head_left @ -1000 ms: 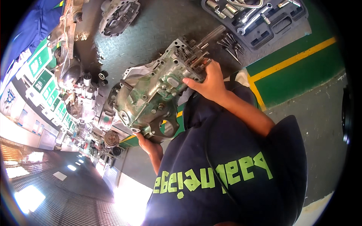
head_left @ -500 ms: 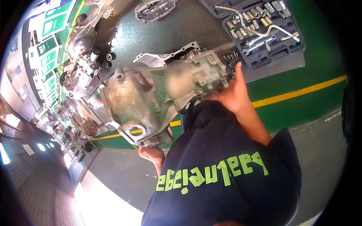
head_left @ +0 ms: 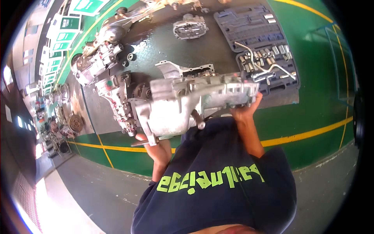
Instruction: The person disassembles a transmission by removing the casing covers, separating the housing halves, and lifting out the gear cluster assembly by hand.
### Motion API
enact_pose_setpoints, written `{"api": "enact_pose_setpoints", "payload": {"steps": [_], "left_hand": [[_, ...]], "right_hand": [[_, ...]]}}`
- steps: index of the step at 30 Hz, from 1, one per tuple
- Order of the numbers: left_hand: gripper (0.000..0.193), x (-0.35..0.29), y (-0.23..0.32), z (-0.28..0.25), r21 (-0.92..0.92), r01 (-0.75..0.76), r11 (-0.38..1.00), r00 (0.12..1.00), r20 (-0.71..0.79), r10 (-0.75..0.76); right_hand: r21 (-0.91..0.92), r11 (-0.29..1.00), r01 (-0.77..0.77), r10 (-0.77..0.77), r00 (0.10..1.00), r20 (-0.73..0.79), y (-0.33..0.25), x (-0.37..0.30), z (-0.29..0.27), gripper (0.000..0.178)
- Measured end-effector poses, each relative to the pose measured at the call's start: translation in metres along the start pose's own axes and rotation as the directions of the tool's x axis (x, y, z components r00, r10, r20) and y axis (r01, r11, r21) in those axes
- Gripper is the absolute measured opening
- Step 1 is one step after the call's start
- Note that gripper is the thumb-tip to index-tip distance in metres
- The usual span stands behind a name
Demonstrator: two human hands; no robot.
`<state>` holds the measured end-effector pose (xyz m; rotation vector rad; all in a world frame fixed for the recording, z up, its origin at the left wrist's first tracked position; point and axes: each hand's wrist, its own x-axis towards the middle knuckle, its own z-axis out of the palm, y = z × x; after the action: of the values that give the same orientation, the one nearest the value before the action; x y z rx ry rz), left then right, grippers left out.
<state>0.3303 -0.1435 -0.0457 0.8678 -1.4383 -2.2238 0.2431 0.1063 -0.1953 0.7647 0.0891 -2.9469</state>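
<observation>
A large grey metal gearbox housing (head_left: 171, 115) is lifted in front of my body, over the near edge of the bench, its wide bell end to the left. My left hand (head_left: 156, 151) grips the lower rim of that bell end, its fingers partly behind the metal. At the narrow right end, my right hand (head_left: 247, 110) is wrapped round the casing from below, with most fingers hidden. Just behind the housing, an open casing half with gears (head_left: 196, 72) lies on the dark bench top (head_left: 159, 50).
An open socket set case (head_left: 269, 84) with sockets, a ratchet and bent wrenches lies at right. A smaller casing cover (head_left: 190, 28) sits farther back. Other gearbox assemblies (head_left: 117, 99) and small round parts (head_left: 131, 57) are on the left. Yellow lines (head_left: 304, 134) cross the green floor.
The gearbox housing has rolled in my hands, so a different side faces up and it lies more level. My head view has shifted, showing more of the bench and tool case.
</observation>
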Motion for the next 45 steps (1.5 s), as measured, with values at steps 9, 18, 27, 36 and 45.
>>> {"api": "enact_pose_setpoints", "payload": {"steps": [9, 18, 27, 36, 45], "left_hand": [[0.061, 0.093, 0.001, -0.056, -0.169, 0.621, 0.765, 0.758, 0.375, -0.533], [0.065, 0.219, -0.020, -0.065, -0.088, 0.577, 0.812, 0.773, 0.381, -0.507], [0.055, 0.378, -0.031, -0.092, 0.063, 0.337, 0.940, 0.936, 0.089, -0.341], [0.066, 0.477, -0.117, -0.141, -0.076, 0.274, 0.959, 0.959, 0.092, -0.267], [0.065, 0.523, -0.160, -0.140, -0.201, 0.368, 0.908, 0.930, 0.106, -0.353]], "right_hand": [[-0.052, 0.971, 0.231, -0.178, 0.857, 0.483, 0.010, 0.036, 0.079, 0.087], [-0.709, 0.705, 0.001, 0.051, 0.997, 0.051, 0.072, 0.143, 0.163, 0.072], [-0.744, 0.516, -0.425, 0.334, 0.900, -0.282, 0.190, 0.359, 0.150, 0.040], [-0.835, 0.342, -0.431, 0.384, 0.875, -0.294, 0.258, 0.484, 0.123, 0.015], [-0.810, 0.455, -0.371, 0.203, 0.928, -0.312, 0.268, 0.546, -0.009, 0.014]]}}
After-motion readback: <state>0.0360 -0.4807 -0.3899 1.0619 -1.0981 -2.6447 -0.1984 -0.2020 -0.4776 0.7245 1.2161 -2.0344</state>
